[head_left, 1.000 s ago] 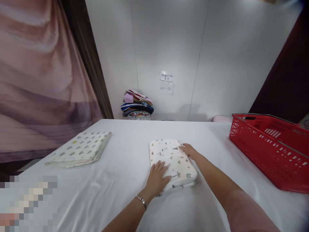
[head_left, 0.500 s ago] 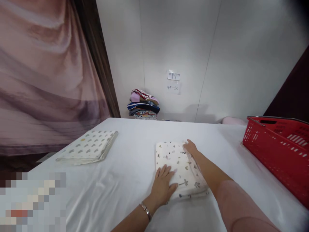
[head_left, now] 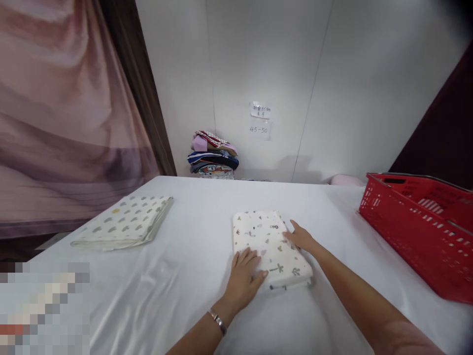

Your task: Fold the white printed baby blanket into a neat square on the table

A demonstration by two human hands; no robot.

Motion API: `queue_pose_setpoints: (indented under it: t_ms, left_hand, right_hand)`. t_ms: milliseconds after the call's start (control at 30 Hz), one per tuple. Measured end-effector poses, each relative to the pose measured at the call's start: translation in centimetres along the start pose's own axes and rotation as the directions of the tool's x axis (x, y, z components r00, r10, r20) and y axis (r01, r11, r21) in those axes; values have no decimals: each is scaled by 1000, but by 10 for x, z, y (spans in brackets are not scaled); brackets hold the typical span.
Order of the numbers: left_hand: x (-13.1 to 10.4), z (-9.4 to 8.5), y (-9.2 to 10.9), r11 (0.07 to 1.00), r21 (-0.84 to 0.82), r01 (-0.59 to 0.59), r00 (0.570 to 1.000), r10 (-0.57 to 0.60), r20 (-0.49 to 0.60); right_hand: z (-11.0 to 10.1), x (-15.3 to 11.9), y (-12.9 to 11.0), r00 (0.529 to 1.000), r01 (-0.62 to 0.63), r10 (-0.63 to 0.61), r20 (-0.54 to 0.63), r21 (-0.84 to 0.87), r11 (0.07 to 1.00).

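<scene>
A folded white cloth [head_left: 264, 239] printed with small plants and animals lies on the white-covered table in front of me. My left hand [head_left: 243, 276], with a bracelet on its wrist, rests spread on the cloth's near left corner. At the right edge of the cloth is my right hand [head_left: 300, 237], its fingers apart and the fingertips touching the side. A second folded cloth [head_left: 129, 221], white with grey cloud-like shapes and one yellow one, lies to the left.
A red plastic basket [head_left: 410, 236] stands on the table's right side. Behind the far edge is a stack of folded fabrics [head_left: 213, 155] against the wall, near paper signs [head_left: 260, 121]. A pink curtain [head_left: 66, 123] hangs at the left.
My right hand has moved from the cloth's far right corner nearer along its right edge. That edge now lies flatter. My left hand stays on the near left corner.
</scene>
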State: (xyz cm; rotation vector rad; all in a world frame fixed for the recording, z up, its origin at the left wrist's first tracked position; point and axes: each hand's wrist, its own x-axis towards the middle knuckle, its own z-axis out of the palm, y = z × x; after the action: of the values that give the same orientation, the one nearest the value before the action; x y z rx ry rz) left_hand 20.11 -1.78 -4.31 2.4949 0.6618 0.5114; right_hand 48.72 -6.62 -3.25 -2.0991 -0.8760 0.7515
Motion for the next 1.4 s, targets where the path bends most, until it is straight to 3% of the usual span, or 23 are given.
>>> queue_pose_setpoints:
  t_ms: [167,333,567,700,867,967,1067,1133,1233,1333,1400]
  left_hand:
    - [-12,1,7,987,54,-151,988,148,47]
    - [-15,4,6,979,104,-178,984,176,25]
    - [-19,-2,2,972,135,-194,980,197,-8]
    - [-28,-4,-5,975,146,-165,986,168,-9]
    - [-38,1,-4,982,176,-61,994,76,-82]
    - [-39,7,-4,984,169,62,987,-36,-155]
    - [-38,8,-11,989,128,70,984,-47,-173]
    - [-35,-2,-23,992,121,44,984,-22,-176]
    - [-28,-38,-53,977,193,87,975,-43,-220]
    - [-22,-83,-86,910,226,348,916,-278,-291]
    - [-21,-105,-101,826,142,545,825,-499,-264]
  right_hand:
    - [-9,-69,14,997,-72,73,20,-50,996]
    - [-12,-108,24,998,-56,55,39,29,998]
    - [-7,-126,19,1000,18,-18,-2,295,955]
    - [6,-131,31,1000,-11,10,12,119,993]
    - [12,-133,40,996,27,-37,-81,-121,992]
    - [9,-134,39,995,7,-18,-96,-114,994]
    - [14,-136,36,998,-11,10,-67,-17,1000]
    - [28,-145,32,999,-10,11,-34,13,1000]
    - [64,-171,21,993,59,-64,99,50,997]
    - [93,-194,8,927,198,-257,273,226,954]
    - [95,-193,4,921,239,-308,241,277,931]
